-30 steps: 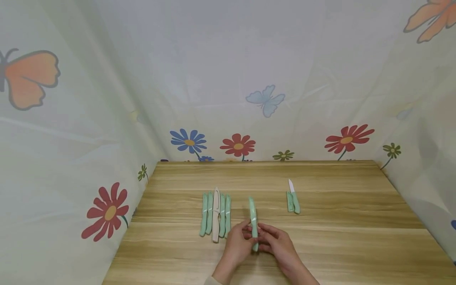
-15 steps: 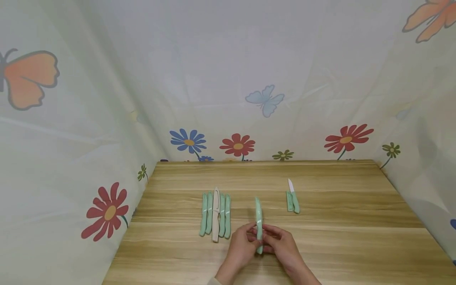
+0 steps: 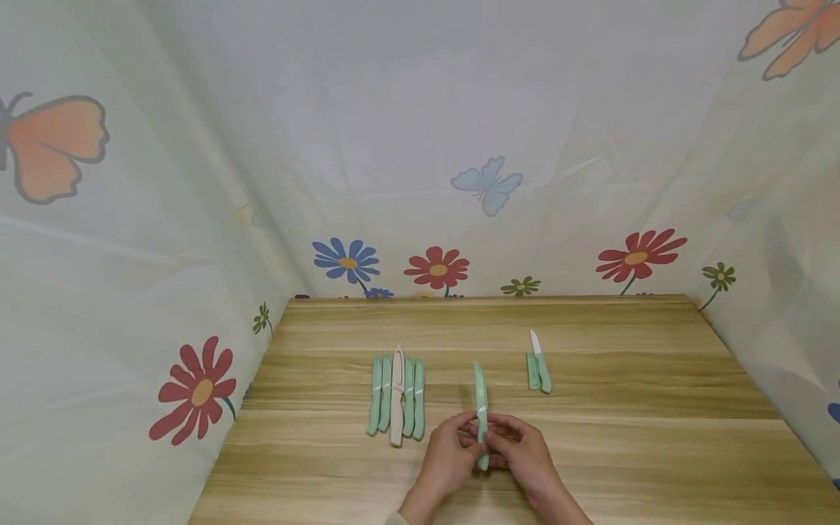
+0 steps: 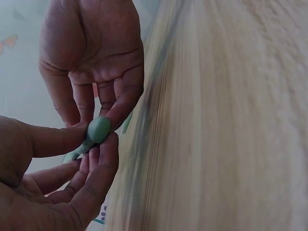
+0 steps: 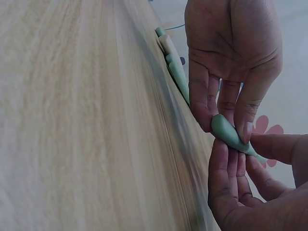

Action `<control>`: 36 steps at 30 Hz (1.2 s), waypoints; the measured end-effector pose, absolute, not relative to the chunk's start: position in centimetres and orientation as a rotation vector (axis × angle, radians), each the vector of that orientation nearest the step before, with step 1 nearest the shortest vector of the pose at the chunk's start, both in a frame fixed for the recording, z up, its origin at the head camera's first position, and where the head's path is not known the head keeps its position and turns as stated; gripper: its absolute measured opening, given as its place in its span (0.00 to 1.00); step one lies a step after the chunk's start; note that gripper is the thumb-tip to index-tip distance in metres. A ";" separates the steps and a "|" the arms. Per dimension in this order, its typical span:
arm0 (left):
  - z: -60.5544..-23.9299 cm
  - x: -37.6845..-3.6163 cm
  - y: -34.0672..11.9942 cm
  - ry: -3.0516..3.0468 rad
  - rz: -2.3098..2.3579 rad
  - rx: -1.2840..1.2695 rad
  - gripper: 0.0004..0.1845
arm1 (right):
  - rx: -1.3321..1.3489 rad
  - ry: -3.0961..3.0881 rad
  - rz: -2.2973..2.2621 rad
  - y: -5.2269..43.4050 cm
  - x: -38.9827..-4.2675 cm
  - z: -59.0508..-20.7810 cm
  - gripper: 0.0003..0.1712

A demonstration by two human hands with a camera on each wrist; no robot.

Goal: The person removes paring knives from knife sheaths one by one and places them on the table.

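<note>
A mint-green sheathed paring knife [image 3: 481,397] stands between my two hands over the front of the table, sheath pointing away from me. My left hand [image 3: 449,453] pinches its handle from the left with thumb and fingers. From the right, my right hand [image 3: 530,458] pinches the same handle. Both wrist views show the rounded handle end [image 4: 99,130] between the two sets of fingertips. To the left lies a row of sheathed knives: a larger beige knife [image 3: 397,415] with mint-green knives [image 3: 376,397] on either side of it.
Farther right on the wooden table [image 3: 630,467] lies a green-handled knife [image 3: 544,373] with its white blade bare. Its green sheath [image 3: 532,370] lies beside it. A flower-printed curtain [image 3: 551,182] rises behind the table and along both sides.
Both hands have shifted a little to the right with the knife, which now tilts slightly the other way. The row and the bare knife stay where they were.
</note>
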State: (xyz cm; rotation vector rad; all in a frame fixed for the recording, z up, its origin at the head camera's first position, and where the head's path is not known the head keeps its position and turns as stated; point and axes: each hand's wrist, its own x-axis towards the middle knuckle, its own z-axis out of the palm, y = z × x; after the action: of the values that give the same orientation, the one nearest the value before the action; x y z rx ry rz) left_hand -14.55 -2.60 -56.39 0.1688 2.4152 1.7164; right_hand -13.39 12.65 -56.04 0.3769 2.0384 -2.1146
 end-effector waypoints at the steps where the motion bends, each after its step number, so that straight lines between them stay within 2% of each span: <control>1: -56.4 -14.5 -2.6 2.414 1.717 0.172 0.30 | 0.381 2.041 -2.115 12.7 -13.4 -56.1 0.23; 36: -56.1 -13.4 -2.9 2.212 1.886 0.136 0.26 | 0.375 1.989 -2.118 13.2 -12.5 -55.3 0.23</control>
State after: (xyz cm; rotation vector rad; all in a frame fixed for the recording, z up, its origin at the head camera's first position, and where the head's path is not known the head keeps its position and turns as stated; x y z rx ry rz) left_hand -13.40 -2.92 -56.11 0.1356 2.2115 1.8859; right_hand -12.48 13.22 -55.34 0.3748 1.9886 -2.1178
